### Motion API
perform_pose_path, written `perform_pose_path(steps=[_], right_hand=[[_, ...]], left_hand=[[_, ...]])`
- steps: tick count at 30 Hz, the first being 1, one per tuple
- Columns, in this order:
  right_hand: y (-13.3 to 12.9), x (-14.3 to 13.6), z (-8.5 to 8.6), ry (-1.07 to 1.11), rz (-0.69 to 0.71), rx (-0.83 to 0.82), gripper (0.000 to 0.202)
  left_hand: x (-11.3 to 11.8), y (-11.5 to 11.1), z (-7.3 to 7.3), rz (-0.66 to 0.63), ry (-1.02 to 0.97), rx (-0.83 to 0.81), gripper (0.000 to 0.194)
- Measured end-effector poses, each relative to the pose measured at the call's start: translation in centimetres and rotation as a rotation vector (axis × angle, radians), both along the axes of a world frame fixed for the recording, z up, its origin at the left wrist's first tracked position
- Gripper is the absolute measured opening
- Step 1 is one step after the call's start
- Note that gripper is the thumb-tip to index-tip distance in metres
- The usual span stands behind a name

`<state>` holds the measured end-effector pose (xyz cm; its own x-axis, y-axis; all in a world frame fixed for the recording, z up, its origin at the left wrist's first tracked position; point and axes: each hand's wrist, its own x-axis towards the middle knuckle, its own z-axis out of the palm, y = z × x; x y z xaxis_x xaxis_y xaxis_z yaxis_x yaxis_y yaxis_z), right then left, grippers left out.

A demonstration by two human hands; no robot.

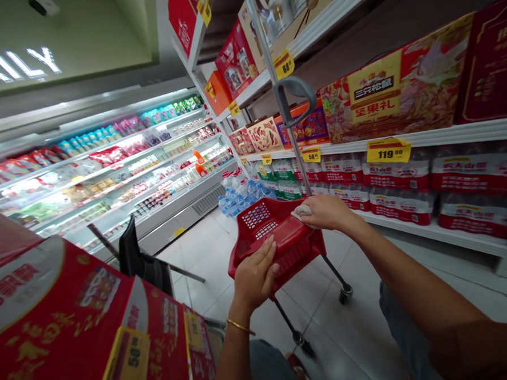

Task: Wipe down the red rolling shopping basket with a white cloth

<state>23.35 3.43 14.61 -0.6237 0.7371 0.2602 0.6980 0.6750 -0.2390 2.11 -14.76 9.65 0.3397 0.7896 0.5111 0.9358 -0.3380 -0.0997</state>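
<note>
A red plastic shopping cart (282, 242) on dark legs with casters stands right in front of me. My right hand (326, 210) is closed on a crumpled pale cloth (301, 211), pressed against the cart's red top edge at the right. At the near left side of the cart, my left hand (255, 272) lies with fingers stretched out on the red rim. A gold bracelet (241, 327) circles the left wrist. Behind my right hand rises a metal pole (299, 159) with a grey loop-shaped handle (294, 100); its lower end is hidden.
Shelves on the right hold gift boxes (395, 86) and wrapped water packs (401, 205). Red boxes (52, 331) crowd the near left, with a black chair (140, 258) behind them. Blue-tinted bottles (245, 196) stand on the floor before a lit refrigerated case (108, 169).
</note>
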Motion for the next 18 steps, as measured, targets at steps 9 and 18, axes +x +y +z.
perform_pose_path(steps=[9,18], right_hand=[[-2.0,-0.1,-0.5,0.031,-0.058,0.052,0.036],[-4.2,-0.6,-1.9,0.111,-0.091,0.13,0.045]], left_hand=[[-1.9,0.6,-0.4,-0.008,-0.035,0.04,0.049],[-4.5,0.7,-0.3,-0.043,-0.112,-0.015,0.045]])
